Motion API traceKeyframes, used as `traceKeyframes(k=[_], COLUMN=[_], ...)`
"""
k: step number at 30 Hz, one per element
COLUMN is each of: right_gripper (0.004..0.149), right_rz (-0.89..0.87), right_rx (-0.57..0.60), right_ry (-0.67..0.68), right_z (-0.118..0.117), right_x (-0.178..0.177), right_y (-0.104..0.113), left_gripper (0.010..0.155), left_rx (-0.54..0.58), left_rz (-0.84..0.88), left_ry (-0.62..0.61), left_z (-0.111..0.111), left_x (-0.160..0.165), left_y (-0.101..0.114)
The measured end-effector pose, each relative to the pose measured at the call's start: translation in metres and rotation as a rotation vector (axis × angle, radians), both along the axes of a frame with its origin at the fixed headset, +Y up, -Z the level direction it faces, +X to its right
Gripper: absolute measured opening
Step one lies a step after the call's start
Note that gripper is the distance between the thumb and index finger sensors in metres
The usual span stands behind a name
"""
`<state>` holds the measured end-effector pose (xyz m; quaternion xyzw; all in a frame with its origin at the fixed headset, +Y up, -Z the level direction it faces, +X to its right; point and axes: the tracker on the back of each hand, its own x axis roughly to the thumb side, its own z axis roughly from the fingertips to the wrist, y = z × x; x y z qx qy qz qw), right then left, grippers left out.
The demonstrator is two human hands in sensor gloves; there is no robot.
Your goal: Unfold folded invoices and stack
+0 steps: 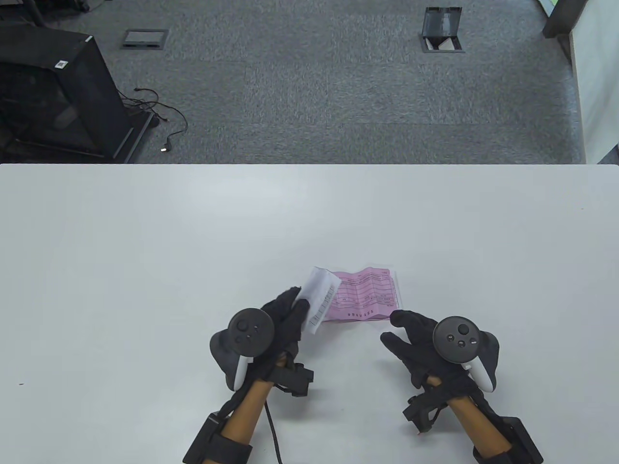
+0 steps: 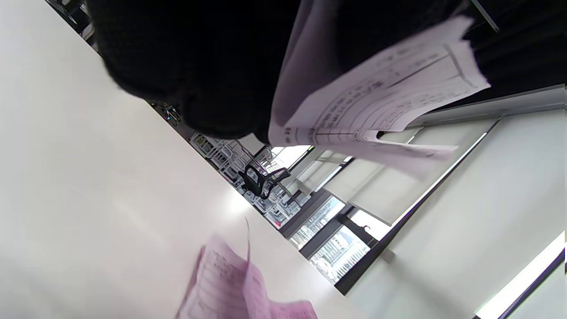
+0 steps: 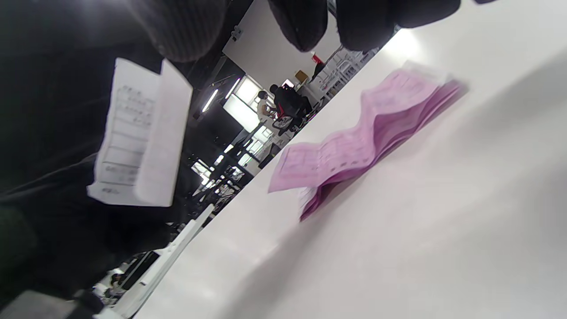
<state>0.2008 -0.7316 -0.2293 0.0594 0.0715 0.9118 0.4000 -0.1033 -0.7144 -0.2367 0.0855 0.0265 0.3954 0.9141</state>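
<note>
The left hand (image 1: 283, 314) pinches a folded white invoice (image 1: 319, 299) in its fingers, above the counter (image 1: 145, 270). The right hand (image 1: 420, 343) hovers, fingers spread, beside the pink invoices (image 1: 367, 297) near the front edge

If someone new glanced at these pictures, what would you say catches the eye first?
The pink invoice, unfolded but still creased, lies on the white table near the front edge. Just left of it, the left hand holds a folded white invoice above the table, while the right hand is open beside the pink sheet.
</note>
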Motion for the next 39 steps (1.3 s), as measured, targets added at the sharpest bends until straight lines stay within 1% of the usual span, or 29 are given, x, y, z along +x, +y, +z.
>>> traceKeyframes(k=[2,4,6,9,13,14,16,19,21,23,24,27,29,30,32,34,39], right_gripper=[0.081,0.086,0.087,0.087,0.08,0.077,0.065,0.047,0.042,0.041,0.041,0.041,0.041,0.041,0.041,0.041,0.041], right_rz=[-0.074,-0.184,-0.267,-0.299,-0.275,-0.273,-0.272,-0.274,-0.269,-0.264,-0.265,-0.267,-0.259,-0.257,-0.255,-0.251,-0.247], right_rx=[-0.044,-0.113,-0.171,-0.196,-0.184,-0.178,-0.17,-0.159,-0.147,-0.135,-0.132,-0.129,-0.122,-0.119,-0.115,-0.11,-0.109], right_ry=[0.028,0.051,0.049,0.019,-0.024,-0.035,-0.057,-0.078,-0.081,-0.072,-0.07,-0.065,-0.067,-0.068,-0.078,-0.085,-0.097], right_z=[0.002,0.005,0.008,0.009,0.008,0.007,0.007,0.006,0.006,0.006,0.007,0.007,0.007,0.007,0.007,0.007,0.007], right_x=[-0.006,-0.012,-0.016,-0.02,-0.018,-0.017,-0.015,-0.014,-0.014,-0.014,-0.014,-0.014,-0.014,-0.014,-0.013,-0.012,-0.01], right_y=[-0.004,-0.01,-0.015,-0.022,-0.027,-0.028,-0.03,-0.032,-0.031,-0.03,-0.029,-0.029,-0.029,-0.029,-0.029,-0.029,-0.029], left_gripper=[0.042,0.042,0.042,0.043,0.043,0.043,0.043,0.044,0.05,0.062,0.07,0.08,0.078,0.074,0.06,0.043,0.044], left_rx=[0.009,0.007,0.015,-0.024,-0.028,-0.023,-0.012,-0.026,-0.015,0.034,0.074,0.199,0.278,0.306,0.329,0.313,0.232], left_rz=[-0.001,-0.021,0.001,0.033,0.015,0.003,-0.009,0.024,0.011,-0.063,-0.096,-0.202,-0.274,-0.31,-0.325,-0.336,-0.285], left_ry=[-0.024,-0.063,-0.1,-0.148,-0.183,-0.196,-0.21,-0.235,-0.232,-0.232,-0.242,-0.26,-0.263,-0.265,-0.269,-0.287,-0.352], left_z=[0.006,0.01,0.013,0.018,0.023,0.025,0.027,0.029,0.031,0.032,0.034,0.039,0.044,0.046,0.05,0.051,0.048], left_x=[0.012,0.024,0.033,0.043,0.052,0.054,0.056,0.059,0.06,0.061,0.062,0.063,0.064,0.064,0.064,0.064,0.061], left_y=[-0.009,-0.017,-0.024,-0.034,-0.039,-0.04,-0.04,-0.043,-0.042,-0.039,-0.037,-0.028,-0.024,-0.023,-0.022,-0.024,-0.032])
